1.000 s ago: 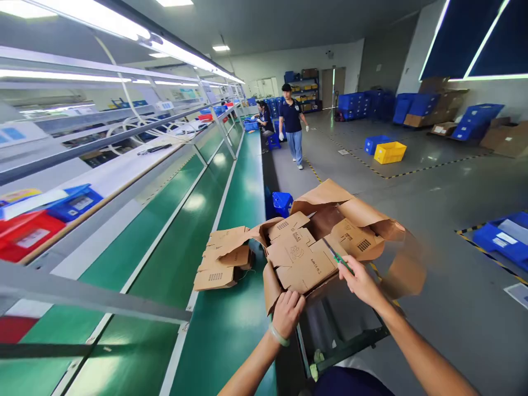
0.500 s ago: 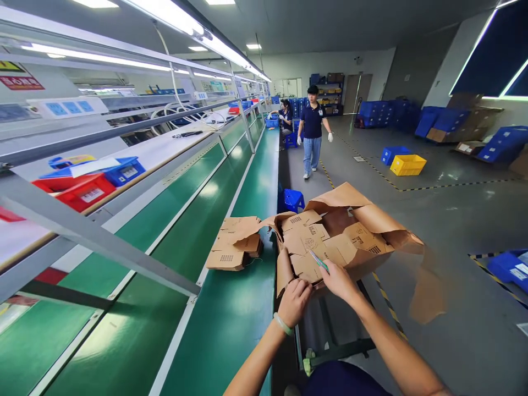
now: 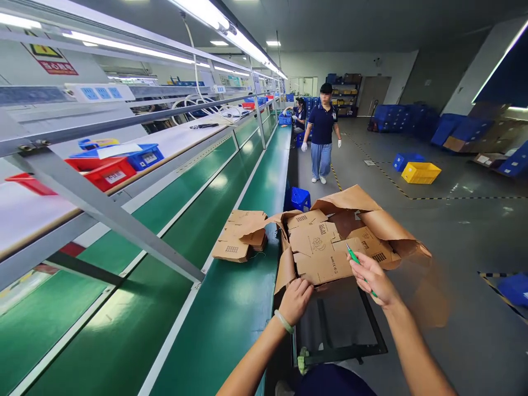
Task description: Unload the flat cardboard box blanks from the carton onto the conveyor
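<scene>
A bundle of flat brown cardboard boxes (image 3: 317, 250), wrapped in torn brown paper (image 3: 371, 217), lies on a stand beside the green conveyor. My left hand (image 3: 295, 300) grips the near edge of the bundle's wrapping. My right hand (image 3: 371, 278) holds a green-handled cutter (image 3: 353, 257) over the right side of the bundle. A smaller pile of flat cardboard boxes (image 3: 241, 234) rests on the green belt (image 3: 231, 308) just left of the bundle.
A person in a dark shirt and white gloves (image 3: 322, 135) walks in the aisle; another person sits behind at the line. Red and blue bins (image 3: 119, 162) sit on the upper shelf at left. A blue stool (image 3: 300, 197), a yellow crate (image 3: 421, 172) and blue crates stand on the floor.
My right hand with the cutter has moved right and slightly back from the bundle's middle. The camera has panned, and the walking person has come closer.
</scene>
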`<control>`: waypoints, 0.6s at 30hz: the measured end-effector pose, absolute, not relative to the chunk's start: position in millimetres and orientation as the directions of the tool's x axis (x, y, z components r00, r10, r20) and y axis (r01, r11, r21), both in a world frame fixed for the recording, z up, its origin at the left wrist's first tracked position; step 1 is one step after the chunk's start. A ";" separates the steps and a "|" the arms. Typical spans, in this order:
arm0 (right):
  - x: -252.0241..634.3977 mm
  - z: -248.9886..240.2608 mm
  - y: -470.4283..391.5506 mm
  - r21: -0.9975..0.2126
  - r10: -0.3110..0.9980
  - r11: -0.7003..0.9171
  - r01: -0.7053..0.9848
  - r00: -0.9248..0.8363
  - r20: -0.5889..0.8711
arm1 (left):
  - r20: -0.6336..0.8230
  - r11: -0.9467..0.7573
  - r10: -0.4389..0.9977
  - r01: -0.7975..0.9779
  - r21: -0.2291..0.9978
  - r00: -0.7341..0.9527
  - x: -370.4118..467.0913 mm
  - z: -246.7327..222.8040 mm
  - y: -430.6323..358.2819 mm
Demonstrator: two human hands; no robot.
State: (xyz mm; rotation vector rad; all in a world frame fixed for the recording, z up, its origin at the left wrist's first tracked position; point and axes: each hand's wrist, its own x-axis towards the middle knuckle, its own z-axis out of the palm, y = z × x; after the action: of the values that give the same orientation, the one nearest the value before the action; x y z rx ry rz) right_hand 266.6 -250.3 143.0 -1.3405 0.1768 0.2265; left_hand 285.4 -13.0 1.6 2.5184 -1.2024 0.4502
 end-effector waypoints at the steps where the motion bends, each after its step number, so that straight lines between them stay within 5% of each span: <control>1: 264.1 144.5 -252.3 -0.949 0.051 0.177 -0.262 0.965 -0.257 | 0.399 -0.600 -0.691 -0.786 0.147 0.602 284.5 1.5 -12.4; 9: 259.9 156.4 -264.7 -0.839 0.214 0.410 -0.359 0.932 -0.294 | 0.325 -0.640 -0.681 -0.749 0.171 0.657 280.6 7.9 -17.2; 13: 261.7 201.4 -294.1 -0.891 -0.051 0.453 0.036 0.999 0.015 | 0.288 -0.677 -0.653 -0.710 0.192 0.700 283.4 15.0 -20.7; 16: 304.1 222.8 -319.1 -0.919 -0.272 0.305 0.251 0.948 0.168 | 0.244 -0.695 -0.625 -0.671 0.257 0.741 280.7 29.9 -23.4; 18: 352.2 210.2 -325.6 -0.998 -0.149 0.056 0.009 0.989 0.001 | 0.233 -0.690 -0.594 -0.636 0.346 0.770 277.0 42.8 -29.9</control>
State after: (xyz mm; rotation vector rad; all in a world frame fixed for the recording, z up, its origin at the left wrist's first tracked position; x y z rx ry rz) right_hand 352.2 -325.6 210.2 -1.5108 0.1127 -0.1208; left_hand 277.0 -29.9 42.8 2.5555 -0.9333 0.1425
